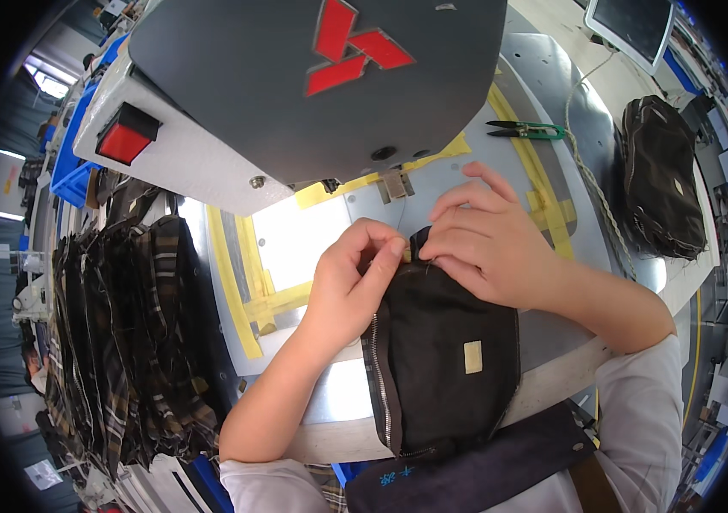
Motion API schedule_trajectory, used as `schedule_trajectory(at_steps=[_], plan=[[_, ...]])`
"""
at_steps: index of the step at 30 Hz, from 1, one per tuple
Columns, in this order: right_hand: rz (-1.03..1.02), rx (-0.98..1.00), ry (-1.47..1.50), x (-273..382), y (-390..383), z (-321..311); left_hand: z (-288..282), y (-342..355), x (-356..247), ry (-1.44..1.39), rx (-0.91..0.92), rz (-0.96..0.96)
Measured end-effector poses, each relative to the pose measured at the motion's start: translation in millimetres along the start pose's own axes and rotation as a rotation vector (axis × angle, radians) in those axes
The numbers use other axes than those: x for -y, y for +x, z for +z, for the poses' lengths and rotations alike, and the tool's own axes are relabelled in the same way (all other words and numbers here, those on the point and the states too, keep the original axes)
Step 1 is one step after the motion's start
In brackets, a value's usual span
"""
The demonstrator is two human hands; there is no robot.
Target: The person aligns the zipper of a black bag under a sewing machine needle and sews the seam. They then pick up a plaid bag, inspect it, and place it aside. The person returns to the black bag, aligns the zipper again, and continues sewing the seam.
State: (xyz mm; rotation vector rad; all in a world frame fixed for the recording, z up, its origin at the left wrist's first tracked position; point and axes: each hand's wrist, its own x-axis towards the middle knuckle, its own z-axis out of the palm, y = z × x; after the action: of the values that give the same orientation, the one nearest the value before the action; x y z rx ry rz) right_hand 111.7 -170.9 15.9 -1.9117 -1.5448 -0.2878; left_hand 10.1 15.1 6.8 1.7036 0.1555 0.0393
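A dark zippered pouch [432,342] with a small pale label lies before me, its lower end hanging over the table's front edge. A metal zipper runs down its left side. My left hand [360,269] pinches the pouch's far edge between thumb and fingers. Close beside it, my right hand [488,244] has its fingertips closed on a short dark strip [419,242] at the same edge. Just beyond the hands, the sewing machine's metal presser foot [395,185] sits over the plate, apart from the pouch.
The grey machine head [321,94] overhangs the work plate, with a red switch [127,135] on its left. Yellow tape [236,282] marks the plate. Green-handled thread snips [526,130] lie at the far right. Dark pouches [661,175] are stacked rightward; plaid pieces [125,333] hang left.
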Motion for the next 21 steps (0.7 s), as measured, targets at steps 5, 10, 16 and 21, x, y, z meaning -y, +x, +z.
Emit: schedule_trajectory(at_steps=[5, 10, 16, 21], plan=[[0.072, -0.031, 0.016, 0.4, -1.1, -0.8, 0.2, -0.2, -3.6, 0.252, 0.115, 0.22], [0.078, -0.067, 0.053, -6.5, -2.7, -0.3, 1.5, -1.4, -0.8, 0.097, 0.008, 0.121], [-0.196, -0.103, -0.256, -2.6, -3.0, 3.6, 8.4, 1.2, 6.0, 0.096, -0.128, 0.104], [0.005, -0.085, -0.095, -11.1, 0.2, 2.8, 4.8, 2.3, 0.2, 0.076, -0.024, 0.001]])
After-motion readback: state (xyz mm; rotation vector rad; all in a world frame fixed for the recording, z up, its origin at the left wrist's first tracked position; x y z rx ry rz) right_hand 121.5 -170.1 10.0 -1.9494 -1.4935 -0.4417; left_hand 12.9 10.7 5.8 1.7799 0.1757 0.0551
